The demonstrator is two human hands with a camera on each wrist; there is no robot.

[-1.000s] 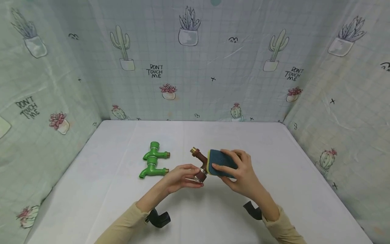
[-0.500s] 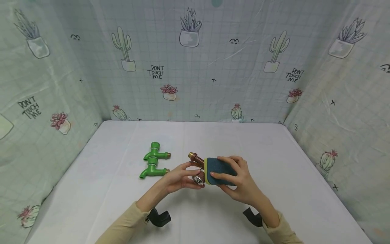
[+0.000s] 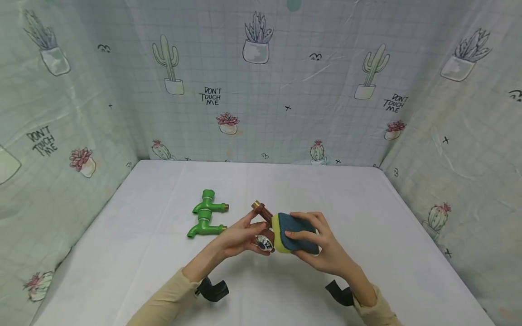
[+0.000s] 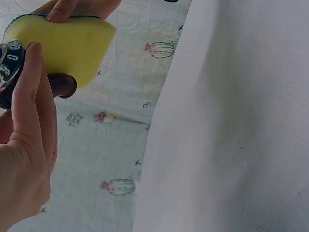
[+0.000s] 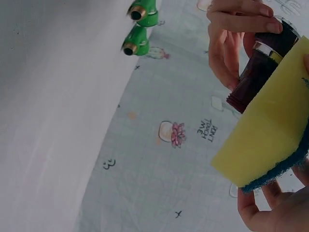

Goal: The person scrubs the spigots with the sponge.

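Note:
My left hand (image 3: 239, 236) holds a brown tap (image 3: 265, 235) by its ribbed knob, which has a shiny patterned cap. The tap's brass threaded end points up and left. My right hand (image 3: 326, 246) grips a sponge (image 3: 280, 233) with a yellow soft side and a dark blue scouring side. In the right wrist view, the yellow side of the sponge (image 5: 270, 116) lies against or right beside the tap body (image 5: 258, 75); the exact contact is hidden. The left wrist view shows a brown tap end (image 4: 63, 86) just below the yellow foam (image 4: 72, 48).
Two green taps (image 3: 204, 222) with brass ends lie on the white table (image 3: 163, 253), left of my hands. Black curved pieces (image 3: 214, 290) show beside both wrists. Cloth printed with cacti (image 3: 253, 104) walls the table at the back and sides.
The sponge has moved slightly down and left along the tap, and more of its yellow side now shows. My left hand has turned the tap so the knob's cap faces the head camera.

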